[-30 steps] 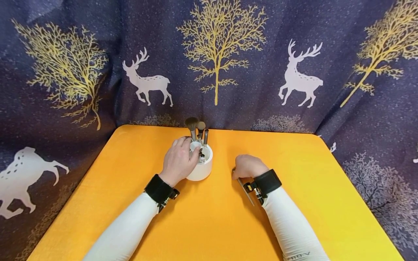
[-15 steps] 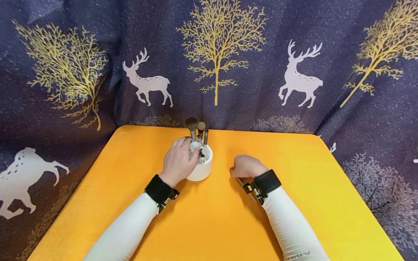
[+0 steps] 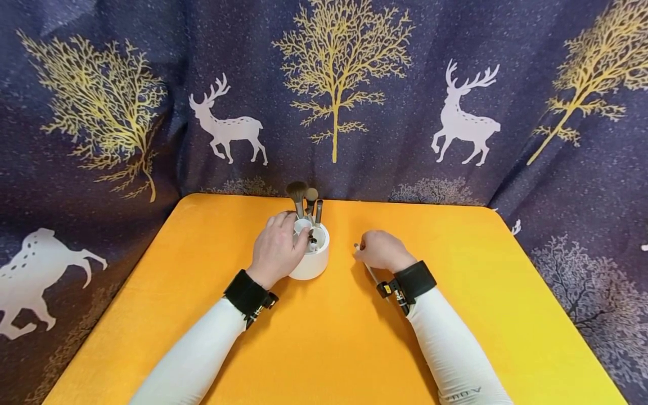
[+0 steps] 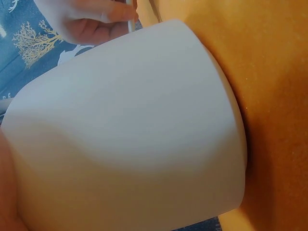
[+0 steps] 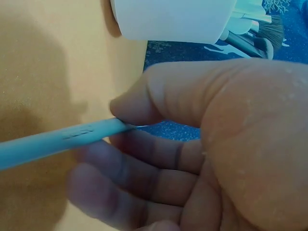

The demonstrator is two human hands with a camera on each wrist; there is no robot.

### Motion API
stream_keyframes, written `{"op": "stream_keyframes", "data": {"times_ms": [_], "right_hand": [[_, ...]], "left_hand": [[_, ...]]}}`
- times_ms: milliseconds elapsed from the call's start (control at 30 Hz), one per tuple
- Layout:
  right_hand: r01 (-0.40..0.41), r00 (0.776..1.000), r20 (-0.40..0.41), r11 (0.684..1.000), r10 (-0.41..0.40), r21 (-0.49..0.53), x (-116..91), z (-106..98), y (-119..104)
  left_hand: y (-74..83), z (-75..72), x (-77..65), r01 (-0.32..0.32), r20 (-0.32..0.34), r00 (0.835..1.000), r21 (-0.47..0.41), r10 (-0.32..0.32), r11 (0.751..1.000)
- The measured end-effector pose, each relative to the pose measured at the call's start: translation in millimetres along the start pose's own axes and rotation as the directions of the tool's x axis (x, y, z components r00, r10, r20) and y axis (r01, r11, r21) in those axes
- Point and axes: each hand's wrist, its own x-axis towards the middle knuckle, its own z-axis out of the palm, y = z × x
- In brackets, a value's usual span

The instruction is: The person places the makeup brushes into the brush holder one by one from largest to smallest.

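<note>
A round white brush holder (image 3: 310,267) stands upright on the table. My left hand (image 3: 277,247) grips it from the left, thumb over its near rim; in the left wrist view the holder's smooth wall (image 4: 134,106) hides most of that hand. Several makeup brushes stick up at the holder's back, among them a fluffy dark brush (image 3: 296,191) and a rounder one (image 3: 311,195). To the right, my right hand (image 3: 383,250) pinches a thin pale makeup brush (image 5: 62,139) between thumb and fingers. Its printed handle slants towards me; its other end is mostly hidden by the fingers.
An orange-yellow table (image 3: 314,349) lies under both arms. Behind it hangs a dark blue curtain (image 3: 385,140) printed with trees and white deer. Small dark-tipped items (image 3: 313,241) sit inside the holder's front compartment.
My right hand has risen slightly and shifted a little left with the brush, whose handle has swung further under the wrist. The left hand and the holder have stayed in place.
</note>
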Motion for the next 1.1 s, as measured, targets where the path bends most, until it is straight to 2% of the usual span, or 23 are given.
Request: {"op": "stream_keyframes", "data": {"times_ms": [367,567,733,867,1100], "right_hand": [[0.038,0.986,-0.166,0.999,-0.033,0.025,0.0,-0.5,-0.9],[0.065,0.957,-0.288,0.996,-0.046,0.056,1.4,0.4,-0.5],[0.082,0.933,-0.356,0.992,-0.043,0.094,0.9,-1.7,-3.7],[0.110,0.905,-0.422,0.985,-0.045,0.131,0.1,-3.7,-6.1],[0.200,0.823,-0.562,0.967,-0.080,0.155,-0.6,-7.4,-9.0]], "left_hand": [[3.3,-1.1,-3.2,0.008,0.008,1.000,-0.006,-0.008,1.000],[3.0,-0.5,-3.6,0.009,0.011,1.000,-0.006,-0.009,1.000],[2.1,-0.4,-3.0,0.000,0.006,1.000,-0.010,0.000,1.000],[1.6,-0.2,-2.8,-0.006,-0.003,1.000,-0.010,0.005,1.000],[0.7,-0.6,-1.2,-0.007,-0.006,1.000,-0.006,0.007,1.000]]}}
